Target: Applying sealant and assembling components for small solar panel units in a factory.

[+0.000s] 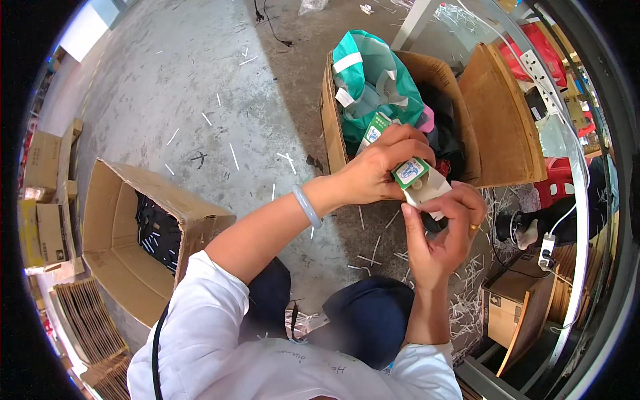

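Note:
My left hand (393, 160), with a pale bangle on its wrist, is closed around a small green-and-white carton (411, 171). The carton's near end has white flaps (430, 190) folded out. My right hand (450, 230) has its fingers curled at those flaps, thumb and fingertips touching the white card. Another green-and-white printed surface (375, 131) shows beyond my left hand; I cannot tell whether it belongs to the same carton. Just beyond both hands, a large cardboard box (333, 127) holds a green plastic bag (360, 53) and dark items.
An open cardboard box (107, 220) with black pieces inside stands at the left. White strips (233, 157) litter the concrete floor. A white metal post (579, 233) with cables and a power strip (540, 80) runs along the right. Flattened cardboard (87, 320) is stacked at lower left.

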The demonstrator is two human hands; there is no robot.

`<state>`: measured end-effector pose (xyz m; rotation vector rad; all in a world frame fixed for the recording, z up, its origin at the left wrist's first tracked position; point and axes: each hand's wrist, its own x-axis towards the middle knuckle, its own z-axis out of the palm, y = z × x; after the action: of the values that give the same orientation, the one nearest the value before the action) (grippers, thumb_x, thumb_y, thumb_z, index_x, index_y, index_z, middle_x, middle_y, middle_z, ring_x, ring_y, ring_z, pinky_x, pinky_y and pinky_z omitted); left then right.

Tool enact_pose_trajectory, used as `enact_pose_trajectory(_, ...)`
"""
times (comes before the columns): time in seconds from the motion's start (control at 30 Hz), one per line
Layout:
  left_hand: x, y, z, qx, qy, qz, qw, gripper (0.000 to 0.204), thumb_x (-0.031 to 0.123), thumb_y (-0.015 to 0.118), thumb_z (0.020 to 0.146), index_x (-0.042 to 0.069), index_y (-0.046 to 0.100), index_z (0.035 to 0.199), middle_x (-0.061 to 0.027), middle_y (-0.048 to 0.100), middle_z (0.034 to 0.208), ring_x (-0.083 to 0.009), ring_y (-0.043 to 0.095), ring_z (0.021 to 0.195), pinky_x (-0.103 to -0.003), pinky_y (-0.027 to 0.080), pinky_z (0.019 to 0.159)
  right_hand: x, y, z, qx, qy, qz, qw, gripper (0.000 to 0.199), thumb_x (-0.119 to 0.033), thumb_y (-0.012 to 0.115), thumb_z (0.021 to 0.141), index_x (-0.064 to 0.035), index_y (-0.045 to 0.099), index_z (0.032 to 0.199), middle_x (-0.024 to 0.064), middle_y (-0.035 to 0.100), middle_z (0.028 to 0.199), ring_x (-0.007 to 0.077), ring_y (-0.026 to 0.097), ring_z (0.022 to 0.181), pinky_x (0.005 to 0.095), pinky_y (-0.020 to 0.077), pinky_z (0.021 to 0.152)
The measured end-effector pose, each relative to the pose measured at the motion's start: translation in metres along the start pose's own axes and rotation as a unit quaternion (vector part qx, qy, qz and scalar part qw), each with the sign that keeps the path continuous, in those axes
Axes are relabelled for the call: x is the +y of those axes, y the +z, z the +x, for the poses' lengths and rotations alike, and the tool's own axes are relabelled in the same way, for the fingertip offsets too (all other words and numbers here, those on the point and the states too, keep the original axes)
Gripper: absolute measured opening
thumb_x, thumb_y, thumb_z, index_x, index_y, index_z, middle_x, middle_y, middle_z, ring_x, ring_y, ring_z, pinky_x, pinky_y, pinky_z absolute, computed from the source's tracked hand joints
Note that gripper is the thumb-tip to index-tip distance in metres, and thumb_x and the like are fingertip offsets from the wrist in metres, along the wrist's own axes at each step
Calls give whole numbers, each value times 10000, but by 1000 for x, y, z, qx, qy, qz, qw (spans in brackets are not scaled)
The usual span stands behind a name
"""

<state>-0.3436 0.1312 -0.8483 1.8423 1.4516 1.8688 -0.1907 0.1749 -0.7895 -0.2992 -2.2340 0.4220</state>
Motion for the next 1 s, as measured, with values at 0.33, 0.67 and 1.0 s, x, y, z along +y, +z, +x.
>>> enact_pose_trajectory(0.33,-2,-3,-3,8,-21,34,999,394,162,746,635,58,556,964,-82,526,973,-253,500,961,-358,398,837,10,5,1,-13,-10,51,999,88,-9,624,748,-42,576,814,82,492,952,244,486,959,356,389,826)
enact_pose_trajectory(0.67,14,1,52,-250,23,601,759,231,265,646,633,156,645,837,-21,597,829,-205,521,842,-339,401,739,105,94,-49,31,311,659,684,313,-30,530,831,-38,497,1142,79,502,1190,205,466,1117,355,337,972)
enact_pose_trajectory(1.0,22,13,83,-335,137,737,571,171,246,569,689,163,696,769,5,628,818,-232,517,912,-360,366,779,116,113,-40,68,431,754,490,365,-195,419,910,-31,434,1235,99,421,1317,245,379,1227,421,291,1034)
